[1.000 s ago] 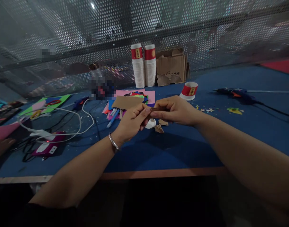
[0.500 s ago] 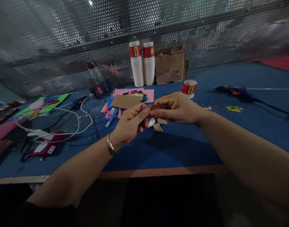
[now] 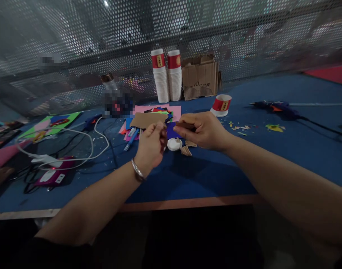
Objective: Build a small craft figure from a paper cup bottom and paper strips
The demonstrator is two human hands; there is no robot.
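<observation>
Where both hands met on one brown strip half a second ago, the left hand [image 3: 151, 146] now curls apart from it, fingertips bunched. The right hand [image 3: 200, 130] pinches the brown strip [image 3: 184, 125], dark and narrow, above the blue table [image 3: 204, 175], over a white roll [image 3: 174, 144] and cardboard scraps [image 3: 186, 150].

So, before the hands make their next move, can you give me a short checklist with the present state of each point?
1. Right hand grips the brown piece: ok, pinched in its fingers.
2. Left hand also holds the brown piece: not ok, it is apart from it, closed.
3. Something is in the left hand: cannot tell.
4. White roll is within reach: ok, on the blue table just below the hands.
5. Cardboard scraps lie close by: ok, beside the white roll.
6. Glue gun is near: not ok, far to the right.
</observation>
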